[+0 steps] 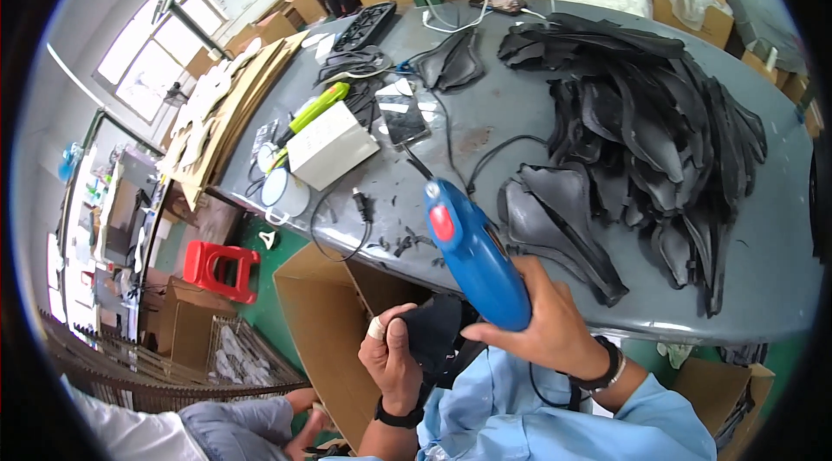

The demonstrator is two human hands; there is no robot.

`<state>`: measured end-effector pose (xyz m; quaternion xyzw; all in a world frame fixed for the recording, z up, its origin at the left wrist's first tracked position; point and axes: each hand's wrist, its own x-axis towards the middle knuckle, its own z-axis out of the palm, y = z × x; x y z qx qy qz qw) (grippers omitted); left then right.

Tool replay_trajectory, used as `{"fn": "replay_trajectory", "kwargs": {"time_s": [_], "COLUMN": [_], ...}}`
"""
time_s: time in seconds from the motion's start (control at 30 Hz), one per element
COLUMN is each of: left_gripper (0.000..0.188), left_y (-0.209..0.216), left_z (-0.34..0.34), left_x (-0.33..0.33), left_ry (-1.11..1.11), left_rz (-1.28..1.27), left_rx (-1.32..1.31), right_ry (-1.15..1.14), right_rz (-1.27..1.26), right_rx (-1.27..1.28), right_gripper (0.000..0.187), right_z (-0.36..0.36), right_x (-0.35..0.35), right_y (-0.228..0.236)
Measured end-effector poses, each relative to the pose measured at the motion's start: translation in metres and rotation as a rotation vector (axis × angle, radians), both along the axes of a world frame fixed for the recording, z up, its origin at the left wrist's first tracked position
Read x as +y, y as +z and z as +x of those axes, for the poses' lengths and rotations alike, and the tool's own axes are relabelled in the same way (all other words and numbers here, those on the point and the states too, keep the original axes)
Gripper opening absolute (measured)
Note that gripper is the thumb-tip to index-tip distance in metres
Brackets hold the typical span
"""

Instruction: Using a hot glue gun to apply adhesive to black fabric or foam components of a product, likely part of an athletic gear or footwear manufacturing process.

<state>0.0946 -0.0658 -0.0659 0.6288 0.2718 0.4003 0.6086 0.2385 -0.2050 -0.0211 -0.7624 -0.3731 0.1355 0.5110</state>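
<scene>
My right hand grips a blue electric hand tool with a red button on top. Two thin dark prongs stick out of its front end and point away from me over the table edge. Pinched in my left hand is a black moulded piece, held low in front of my body, just left of the tool's rear end. White tape wraps one of the left fingers. Part of the black piece is hidden by the tool and my right hand. Similar black saddle-shaped covers lie on the table ahead of my right hand.
On the grey table lies a large heap of black covers. Further left are a white box, a mug, a lime-green knife, a plug and cables. An open carton stands below the edge; another person sits lower left.
</scene>
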Motion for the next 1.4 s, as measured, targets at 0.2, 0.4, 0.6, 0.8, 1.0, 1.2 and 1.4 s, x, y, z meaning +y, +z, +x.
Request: {"fn": "replay_trajectory", "kwargs": {"time_s": [0.2, 0.4, 0.6, 0.8, 1.0, 1.2, 1.4], "left_gripper": [0.027, 0.034, 0.068, 0.055, 0.064, 0.061, 0.058], "left_y": [0.018, 0.001, 0.005, 0.030, 0.037, 0.032, 0.024], "left_z": [0.011, -0.012, 0.022, 0.007, 0.008, 0.008, 0.001], "left_x": [-0.015, -0.042, -0.025, 0.009, 0.012, 0.013, 0.015], "left_ry": [0.250, -0.721, -0.275, 0.002, 0.175, 0.215, 0.189], "left_rz": [0.391, 0.069, -0.414, -0.240, -0.148, -0.046, -0.042], "left_rx": [-0.036, -0.246, -0.624, -0.671, -0.735, -0.698, -0.633], "right_ry": [0.005, -0.061, 0.121, 0.206, 0.246, 0.290, 0.269], "right_rz": [0.154, 0.275, 0.192, 0.060, -0.010, 0.016, -0.004], "right_rx": [0.288, 0.147, 0.295, -0.103, -0.294, -0.329, -0.344], "right_gripper": [0.053, 0.050, 0.055, 0.061, 0.064, 0.063, 0.060], "right_z": [0.008, 0.003, -0.019, -0.048, -0.069, -0.074, -0.073], "right_x": [0.015, 0.022, 0.031, 0.021, 0.011, 0.015, 0.014], "right_y": [0.000, 0.005, 0.017, -0.009, -0.019, -0.019, -0.015]}}
